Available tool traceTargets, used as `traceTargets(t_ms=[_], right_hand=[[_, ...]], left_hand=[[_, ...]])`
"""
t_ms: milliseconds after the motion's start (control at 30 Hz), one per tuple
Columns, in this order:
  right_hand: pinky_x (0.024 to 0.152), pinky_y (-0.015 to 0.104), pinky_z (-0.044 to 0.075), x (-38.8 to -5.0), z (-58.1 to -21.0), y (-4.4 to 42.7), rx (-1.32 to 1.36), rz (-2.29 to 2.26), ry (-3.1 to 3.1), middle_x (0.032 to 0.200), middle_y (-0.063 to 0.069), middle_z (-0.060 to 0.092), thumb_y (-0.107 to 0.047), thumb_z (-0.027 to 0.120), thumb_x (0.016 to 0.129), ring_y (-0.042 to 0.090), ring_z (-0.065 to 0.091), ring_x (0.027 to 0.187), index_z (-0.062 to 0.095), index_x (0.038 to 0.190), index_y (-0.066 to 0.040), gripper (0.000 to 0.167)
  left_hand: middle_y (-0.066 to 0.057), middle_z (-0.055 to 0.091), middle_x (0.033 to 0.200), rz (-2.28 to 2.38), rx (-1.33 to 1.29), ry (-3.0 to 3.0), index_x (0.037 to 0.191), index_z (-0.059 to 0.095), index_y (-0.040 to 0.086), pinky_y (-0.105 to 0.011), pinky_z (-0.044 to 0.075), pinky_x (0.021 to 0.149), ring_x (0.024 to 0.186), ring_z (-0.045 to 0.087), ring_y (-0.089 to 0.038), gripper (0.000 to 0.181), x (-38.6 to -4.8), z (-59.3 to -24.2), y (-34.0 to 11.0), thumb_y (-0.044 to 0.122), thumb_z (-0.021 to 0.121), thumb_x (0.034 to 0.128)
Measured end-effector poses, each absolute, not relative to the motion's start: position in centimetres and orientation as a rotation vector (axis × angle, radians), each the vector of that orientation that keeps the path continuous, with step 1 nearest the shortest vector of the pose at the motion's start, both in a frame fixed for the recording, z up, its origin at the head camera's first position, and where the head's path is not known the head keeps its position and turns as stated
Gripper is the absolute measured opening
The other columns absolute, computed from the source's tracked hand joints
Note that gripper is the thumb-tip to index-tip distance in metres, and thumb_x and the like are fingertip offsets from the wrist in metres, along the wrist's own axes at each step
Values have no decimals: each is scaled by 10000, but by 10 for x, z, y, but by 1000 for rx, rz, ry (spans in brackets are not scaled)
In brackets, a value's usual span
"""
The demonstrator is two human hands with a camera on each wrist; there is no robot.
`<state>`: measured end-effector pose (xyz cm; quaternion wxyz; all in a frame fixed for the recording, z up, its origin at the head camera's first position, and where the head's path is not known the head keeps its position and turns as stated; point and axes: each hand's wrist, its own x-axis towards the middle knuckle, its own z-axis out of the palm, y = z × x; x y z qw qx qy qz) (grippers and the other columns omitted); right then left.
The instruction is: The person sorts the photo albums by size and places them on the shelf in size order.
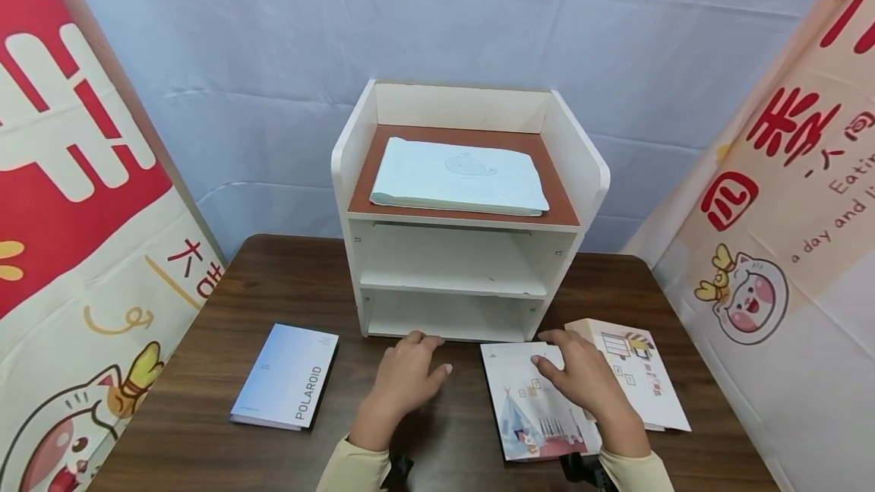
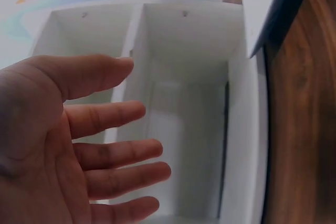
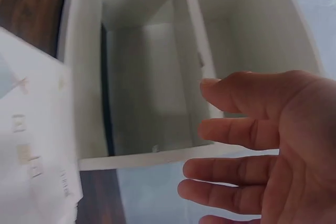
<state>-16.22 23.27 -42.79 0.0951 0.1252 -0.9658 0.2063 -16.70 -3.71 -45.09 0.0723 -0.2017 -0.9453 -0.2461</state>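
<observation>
- Head: the tent-pictured booklet (image 1: 529,405) is laid partly below the right hand (image 1: 589,378), right of the left hand (image 1: 403,378); its long axis is directed towards the white shelf (image 1: 451,272).
- Left wrist: nothing is held by the spread left hand, before the shelf.
- Right wrist: nothing is held by the extended right hand; the booklet is seen ahead of it.

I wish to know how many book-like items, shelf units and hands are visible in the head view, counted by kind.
Book-like: 4 (POLAROID item, whale item, tent item, rightmost item)
Shelf unit: 1
Hands: 2 (left hand, right hand)
Total: 7
</observation>
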Motion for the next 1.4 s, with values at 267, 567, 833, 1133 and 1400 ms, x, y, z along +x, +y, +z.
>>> traceTargets(t_ms=[267, 567, 833, 1133, 1400], right_hand=[[800, 532, 445, -161, -448, 242, 301, 659, -2914, 1069, 213, 608, -153, 717, 799, 395, 562, 1001, 633, 1067, 33, 337], [778, 520, 454, -155, -469, 252, 191, 751, -2968, 1058, 218, 613, -150, 699, 807, 383, 577, 962, 633, 1061, 37, 322], [710, 508, 471, -146, -482, 261, 63, 782, -3030, 1025, 236, 611, -153, 679, 819, 358, 599, 862, 627, 1067, 33, 315], [731, 533, 450, -140, -496, 270, -85, 805, -3056, 985, 247, 620, -144, 665, 817, 387, 595, 866, 608, 1039, 73, 316], [618, 463, 432, -137, -503, 275, -216, 787, -3053, 670, 59, 551, -162, 647, 815, 239, 523, 648, 602, 1000, 95, 320]], left_hand=[[-144, 573, 1178, -977, -527, -2863, 1175, 620, 81, -448, 482, 787, 992, 587, -303, 389, -170, -469, -32, 285, 676, 848], [-109, 608, 1111, -1227, -380, -2691, 1156, 624, 58, -438, 474, 808, 1014, 577, -282, 355, -167, -490, -19, 202, 685, 838], [-123, 626, 1039, -1373, -330, -2606, 1124, 623, 20, -426, 472, 780, 954, 587, -281, 343, -162, -508, -9, 162, 692, 819], [-145, 618, 1029, -1681, -241, -2627, 1140, 600, -3, -359, 472, 708, 852, 579, -274, 377, -151, -522, 3, 147, 704, 810], [-146, 613, 968, -1831, -231, -2638, 1118, 583, -47, -332, 482, 685, 800, 593, -253, 389, -144, -532, 16, 116, 708, 788]])
